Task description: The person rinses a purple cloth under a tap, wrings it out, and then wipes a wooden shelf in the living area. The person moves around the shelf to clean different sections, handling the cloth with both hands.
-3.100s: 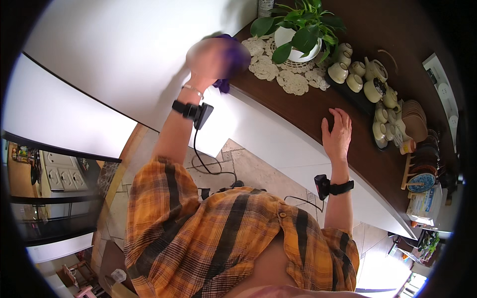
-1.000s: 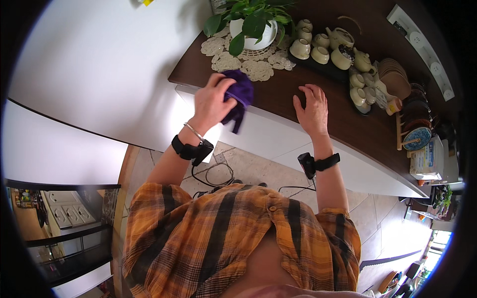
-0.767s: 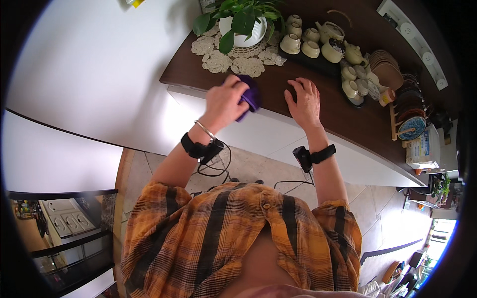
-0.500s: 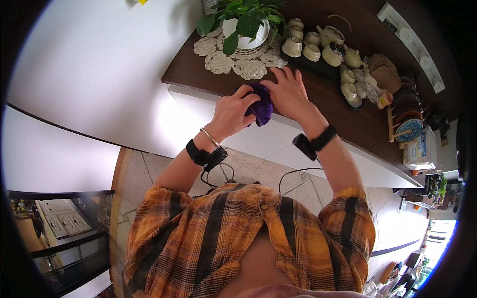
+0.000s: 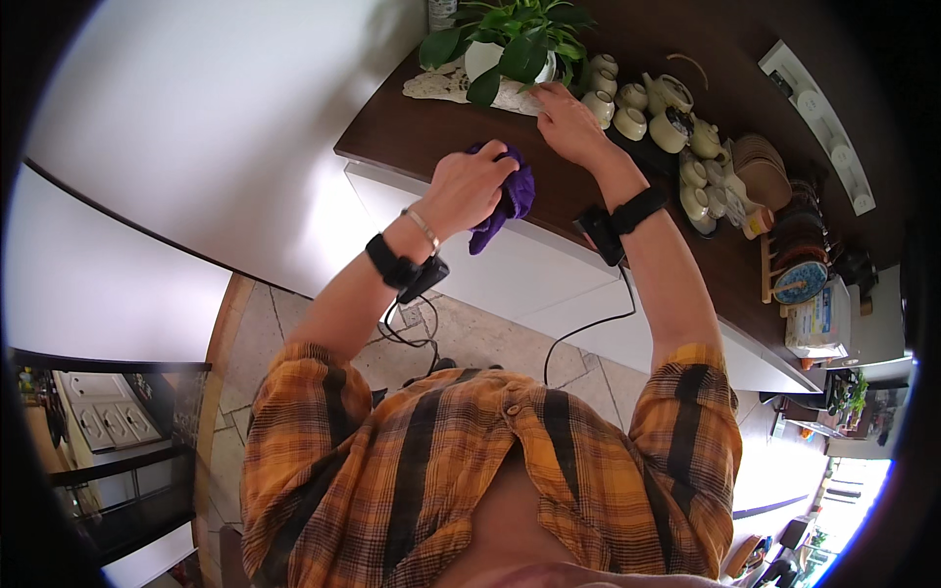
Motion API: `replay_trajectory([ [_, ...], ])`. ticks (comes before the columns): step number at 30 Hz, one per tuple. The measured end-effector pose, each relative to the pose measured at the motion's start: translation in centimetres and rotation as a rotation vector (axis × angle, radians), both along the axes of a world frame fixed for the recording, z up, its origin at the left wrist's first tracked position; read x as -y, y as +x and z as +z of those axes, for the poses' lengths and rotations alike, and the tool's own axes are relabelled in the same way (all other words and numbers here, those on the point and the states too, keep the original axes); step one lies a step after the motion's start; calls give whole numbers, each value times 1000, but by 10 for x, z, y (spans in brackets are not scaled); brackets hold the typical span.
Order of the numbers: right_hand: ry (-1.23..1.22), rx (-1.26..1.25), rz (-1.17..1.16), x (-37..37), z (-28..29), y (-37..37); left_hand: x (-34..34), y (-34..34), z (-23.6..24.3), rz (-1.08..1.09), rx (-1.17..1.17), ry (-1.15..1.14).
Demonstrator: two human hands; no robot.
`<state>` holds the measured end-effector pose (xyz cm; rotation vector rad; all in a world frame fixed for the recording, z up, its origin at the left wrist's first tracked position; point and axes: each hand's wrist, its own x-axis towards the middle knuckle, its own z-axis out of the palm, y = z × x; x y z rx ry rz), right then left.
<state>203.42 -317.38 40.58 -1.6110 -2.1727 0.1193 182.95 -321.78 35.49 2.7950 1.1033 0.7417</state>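
Note:
A bunched purple cloth (image 5: pixel 517 196) is gripped in my left hand (image 5: pixel 465 190), over the front edge of the dark wooden counter (image 5: pixel 392 129); part of it hangs past the edge. Farther in, my right hand (image 5: pixel 570 125) has its fingertips closed on the front edge of a cream crocheted doily (image 5: pixel 441 86). The doily's front is folded back toward the white pot (image 5: pixel 483 61) of a leafy green plant (image 5: pixel 524 54), which stands on it. Leaves hide part of the pot.
Right of my right hand, cream cups (image 5: pixel 629 123) and teapots (image 5: pixel 668 92) stand on dark trays. Beyond them are a rack with a blue plate (image 5: pixel 802 282) and a white box (image 5: pixel 818 321). A white socket strip (image 5: pixel 812 108) runs along the back. Cables (image 5: pixel 588 323) dangle from my wrists.
My right hand has moved inward and folded the doily's front edge back toward the pot. My left hand, still on the purple cloth, has shifted slightly over the counter edge.

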Motion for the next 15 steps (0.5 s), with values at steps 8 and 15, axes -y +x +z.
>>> replay_trajectory([
  [8, 48, -43, 37, 5, -12, 13, -85, -26, 16, 135, -267, -9],
  [15, 14, -110, 36, 5, -17, 26, -132, -48, 6, 514, -364, -39],
])
